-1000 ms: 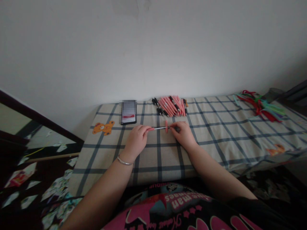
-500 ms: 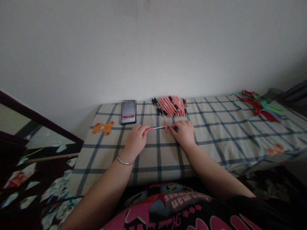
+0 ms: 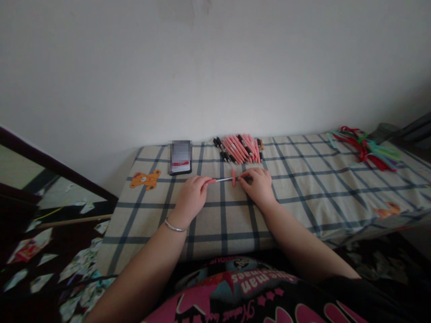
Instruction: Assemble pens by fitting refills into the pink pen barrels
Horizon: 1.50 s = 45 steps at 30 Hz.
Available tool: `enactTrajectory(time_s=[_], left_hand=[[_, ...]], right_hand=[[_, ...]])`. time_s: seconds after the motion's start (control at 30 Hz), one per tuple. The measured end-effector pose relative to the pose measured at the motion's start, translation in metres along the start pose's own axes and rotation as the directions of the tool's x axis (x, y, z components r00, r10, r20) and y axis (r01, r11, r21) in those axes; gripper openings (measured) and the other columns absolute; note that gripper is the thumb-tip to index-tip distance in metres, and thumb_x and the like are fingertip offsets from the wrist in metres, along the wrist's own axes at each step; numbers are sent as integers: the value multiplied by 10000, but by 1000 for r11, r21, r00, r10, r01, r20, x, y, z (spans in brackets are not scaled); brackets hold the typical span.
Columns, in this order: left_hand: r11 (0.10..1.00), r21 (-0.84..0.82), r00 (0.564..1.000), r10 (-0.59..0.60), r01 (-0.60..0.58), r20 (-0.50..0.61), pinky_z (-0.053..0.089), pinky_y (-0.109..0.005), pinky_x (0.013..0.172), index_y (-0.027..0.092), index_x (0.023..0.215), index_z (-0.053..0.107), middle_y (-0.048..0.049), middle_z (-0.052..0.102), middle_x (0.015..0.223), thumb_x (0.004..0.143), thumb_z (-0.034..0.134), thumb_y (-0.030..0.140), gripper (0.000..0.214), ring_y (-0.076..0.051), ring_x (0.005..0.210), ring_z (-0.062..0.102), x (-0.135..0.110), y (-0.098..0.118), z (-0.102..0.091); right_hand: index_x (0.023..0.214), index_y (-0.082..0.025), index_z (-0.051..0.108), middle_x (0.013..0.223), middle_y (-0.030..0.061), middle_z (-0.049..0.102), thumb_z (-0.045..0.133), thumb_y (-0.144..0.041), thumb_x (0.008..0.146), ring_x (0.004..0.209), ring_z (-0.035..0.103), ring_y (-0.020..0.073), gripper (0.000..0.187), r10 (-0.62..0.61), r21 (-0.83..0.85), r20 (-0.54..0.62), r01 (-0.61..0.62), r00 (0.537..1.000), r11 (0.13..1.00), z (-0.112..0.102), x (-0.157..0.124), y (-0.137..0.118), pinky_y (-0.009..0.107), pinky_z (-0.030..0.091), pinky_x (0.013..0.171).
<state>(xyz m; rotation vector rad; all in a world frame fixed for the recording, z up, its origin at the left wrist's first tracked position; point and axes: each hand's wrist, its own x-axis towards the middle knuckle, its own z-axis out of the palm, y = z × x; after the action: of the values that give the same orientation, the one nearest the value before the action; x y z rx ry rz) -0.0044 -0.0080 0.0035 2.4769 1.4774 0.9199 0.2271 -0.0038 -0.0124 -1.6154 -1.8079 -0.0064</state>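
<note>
In the head view my left hand [image 3: 191, 197] is closed, pinching the pink end of a slim pen part [image 3: 211, 181]. A thin pale shaft [image 3: 223, 179] runs from it to the right, toward my other hand. A short pink piece [image 3: 233, 178] lies crosswise on the cloth between the hands, at the shaft's right end; whether they touch I cannot tell. My right hand [image 3: 258, 186] is closed in a pinch at a small dark bit, mostly hidden by the fingers. Beyond the hands lies a pile of pink and black pens [image 3: 239, 149].
A phone [image 3: 180, 157] with a blurred screen stands at the back left on the checked tablecloth [image 3: 222, 224]. Colourful ribbon-like strips [image 3: 367, 150] lie at the right, near a dark see-through container [image 3: 385, 131]. A wall rises behind. Paper scraps [image 3: 81, 264] litter the lower left.
Almost nothing has moved. Both hands keep their pinch, and the view has shifted very slightly.
</note>
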Motion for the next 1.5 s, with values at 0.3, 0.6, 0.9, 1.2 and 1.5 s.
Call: enactTrajectory(time_s=[0.3,0.6,0.9,1.2,1.5], left_hand=[[997,-20,996,78,-77,42,468,-333,783,204,1013,627,-35,652,932,886,474,148,207,-179,865,591,1,2,-1],[990,-71,988,127,-121,87,477,-327,791,196,1008,633,-44,655,936,885,481,164,198,-177,869,604,1,8,-2],[991,-94,990,109,-100,93,483,-326,823,186,1031,627,-51,643,951,888,463,144,222,-174,903,593,1,6,-1],[992,-90,991,95,-87,91,481,-336,817,188,1008,631,-49,640,939,892,458,152,211,-182,896,589,1,7,-1],[989,-128,991,88,-74,105,481,-337,822,190,1024,624,-50,636,947,900,450,163,216,-177,901,583,0,6,-1]], right_hand=[[930,-213,620,948,49,659,635,-231,767,952,553,230,164,-254,234,14,244,967,941,-12,-3,-15,388,388,901],[835,-220,645,919,41,659,645,-211,778,950,541,219,58,-345,281,29,323,938,904,-7,-3,-15,396,393,895],[789,-209,626,868,36,675,642,-222,780,897,571,209,23,-257,392,54,216,965,894,-8,-1,-14,385,386,876],[859,-210,642,880,37,680,651,-240,761,894,569,210,103,-173,411,82,125,982,903,-8,-2,-10,370,401,854],[803,-211,660,817,40,664,638,-267,762,842,572,208,73,-106,427,149,33,983,904,-4,-2,-7,350,432,786]])
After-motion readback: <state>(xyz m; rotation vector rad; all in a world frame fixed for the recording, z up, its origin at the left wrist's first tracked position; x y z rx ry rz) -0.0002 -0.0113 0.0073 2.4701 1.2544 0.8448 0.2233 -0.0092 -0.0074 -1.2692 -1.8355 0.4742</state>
